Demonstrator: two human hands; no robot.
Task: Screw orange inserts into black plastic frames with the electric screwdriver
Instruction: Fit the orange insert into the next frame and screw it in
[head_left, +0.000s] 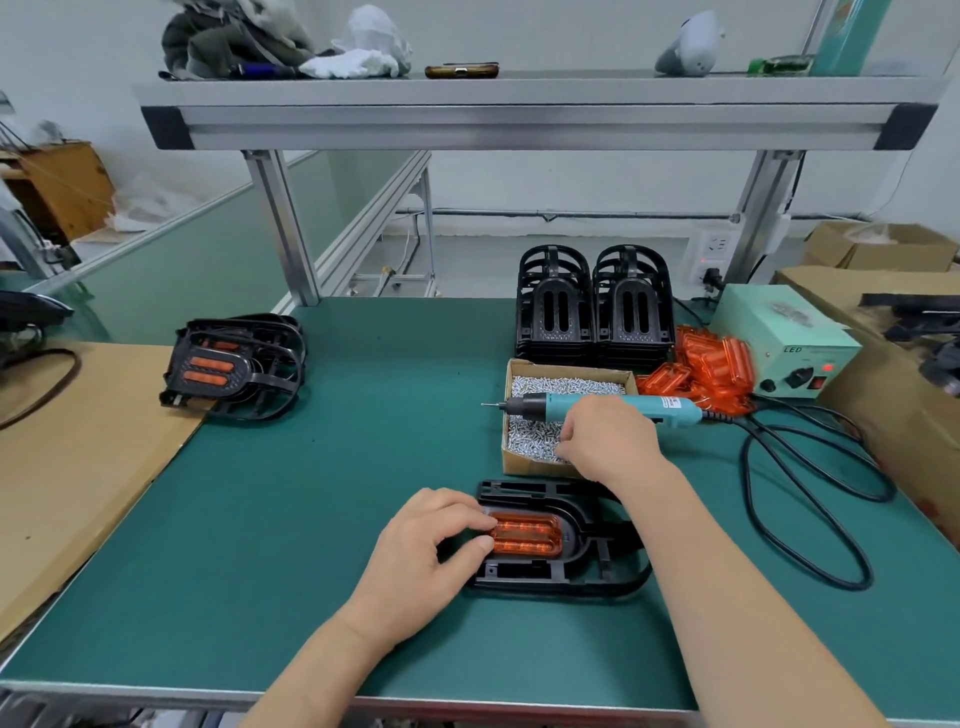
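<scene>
A black plastic frame (566, 571) lies flat on the green mat in front of me, with an orange insert (524, 538) seated in its middle. My left hand (431, 551) rests on the frame's left end, fingers and thumb curled onto the insert's edge. My right hand (602, 441) reaches into a cardboard box of small silver screws (540, 395), fingertips curled down among them; I cannot see whether it holds a screw. The teal electric screwdriver (613, 408) lies across the box, tip pointing left, just behind my right hand.
Two stacks of black frames (592, 306) stand behind the box, loose orange inserts (706, 369) beside them. A green power unit (784, 348) and looping black cable (810, 493) are at right. Finished frames (234, 364) lie at left near cardboard (78, 467).
</scene>
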